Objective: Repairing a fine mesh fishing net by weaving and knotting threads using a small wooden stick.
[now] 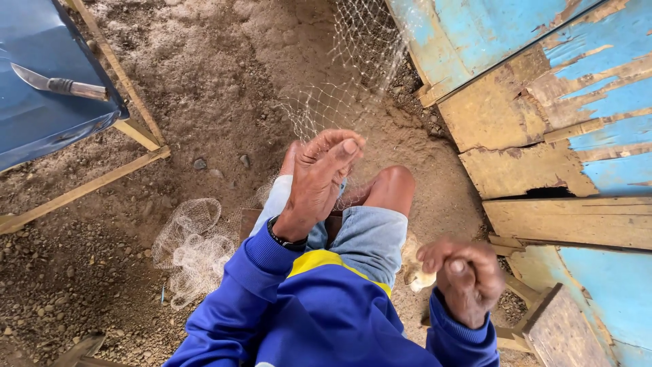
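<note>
A fine pale fishing net (353, 75) hangs stretched from the top of the view down to my knees. My left hand (318, 182) is raised in the middle, its fingers pinched together on the net's lower edge. It wears a dark wristband under a blue sleeve. My right hand (467, 275) is curled into a fist low on the right, beside my bare knee (392, 187). Nothing shows clearly inside the fist. A small pale object (415, 275) lies just left of it. More of the net lies bunched (193, 248) on the ground to my left.
A knife (58, 84) rests on a blue sheet over a wooden frame (132, 129) at the top left. Weathered blue and bare wooden boat planks (543, 136) fill the right side. The ground (204, 81) is sandy dirt with pebbles.
</note>
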